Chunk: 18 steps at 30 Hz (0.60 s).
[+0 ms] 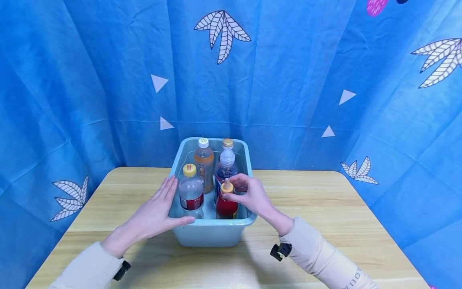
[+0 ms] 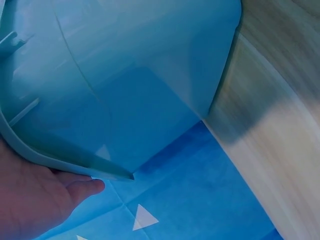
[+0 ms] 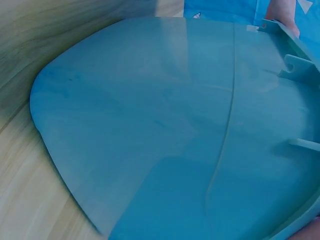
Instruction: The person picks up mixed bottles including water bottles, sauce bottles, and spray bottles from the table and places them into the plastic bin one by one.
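A light blue plastic bin [image 1: 211, 235] stands on the table with several bottles upright inside. My right hand [image 1: 252, 196] reaches over its right rim and pinches the top of a red bottle with an orange cap [image 1: 226, 208] at the front right. My left hand [image 1: 155, 212] rests on the left rim with fingers straight, thumb stretched along the front rim, beside a clear bottle with a yellow cap [image 1: 191, 190]. In the left wrist view, part of my left hand [image 2: 40, 195] touches the rim. The bin's outer wall [image 3: 140, 110] fills most of the right wrist view.
Behind these bottles stand a white-capped bottle of orange-brown drink [image 1: 204, 160], a dark blue bottle with a clear cap [image 1: 225, 172] and a tan-capped bottle [image 1: 227, 143]. A wooden table [image 1: 306, 224] carries the bin. A blue curtain [image 1: 288, 80] hangs behind and at both sides.
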Available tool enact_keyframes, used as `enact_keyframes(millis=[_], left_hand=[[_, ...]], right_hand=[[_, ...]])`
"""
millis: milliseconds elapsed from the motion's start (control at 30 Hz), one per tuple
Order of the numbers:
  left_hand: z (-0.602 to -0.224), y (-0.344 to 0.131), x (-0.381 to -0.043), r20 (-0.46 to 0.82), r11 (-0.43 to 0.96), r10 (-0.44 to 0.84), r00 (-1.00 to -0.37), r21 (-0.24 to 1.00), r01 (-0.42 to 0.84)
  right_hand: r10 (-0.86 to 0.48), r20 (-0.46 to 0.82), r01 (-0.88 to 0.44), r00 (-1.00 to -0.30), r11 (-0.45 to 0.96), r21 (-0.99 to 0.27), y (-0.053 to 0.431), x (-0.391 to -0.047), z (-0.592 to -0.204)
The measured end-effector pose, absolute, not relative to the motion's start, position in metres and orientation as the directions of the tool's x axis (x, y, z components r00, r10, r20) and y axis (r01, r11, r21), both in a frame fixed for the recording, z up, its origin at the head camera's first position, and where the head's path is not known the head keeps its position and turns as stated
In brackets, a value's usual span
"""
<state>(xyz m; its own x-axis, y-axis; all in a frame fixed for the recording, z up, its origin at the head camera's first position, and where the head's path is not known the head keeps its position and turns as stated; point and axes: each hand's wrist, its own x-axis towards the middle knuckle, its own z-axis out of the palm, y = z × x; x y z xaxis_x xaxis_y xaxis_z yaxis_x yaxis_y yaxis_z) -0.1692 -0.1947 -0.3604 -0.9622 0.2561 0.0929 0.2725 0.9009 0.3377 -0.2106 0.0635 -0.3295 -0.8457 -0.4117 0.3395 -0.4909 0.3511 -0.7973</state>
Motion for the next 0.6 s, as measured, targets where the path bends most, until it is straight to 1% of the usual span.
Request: enact_keyframes(millis=[200,300,467,600], left_hand=[[-0.358,-0.196,-0.17,0.102,0.899,0.265,-0.959,0.334,0.283],[-0.357,-0.197,-0.171,0.1,0.897,0.268,-0.958,0.337,0.286],[-0.356,-0.203,-0.174,0.112,0.892,0.263,-0.958,0.35,0.286],[-0.356,-0.21,-0.178,0.133,0.888,0.252,-0.959,0.361,0.283]], right_hand=[[-0.439,0.351,-0.517,-0.827,0.35,-0.781,0.074,-0.229,-0.349],[-0.442,0.351,-0.519,-0.826,0.351,-0.779,0.079,-0.232,-0.351],[-0.391,0.365,-0.508,-0.845,0.376,-0.775,0.088,-0.234,-0.349],[-0.361,0.392,-0.521,-0.846,0.407,-0.75,0.097,-0.237,-0.348]])
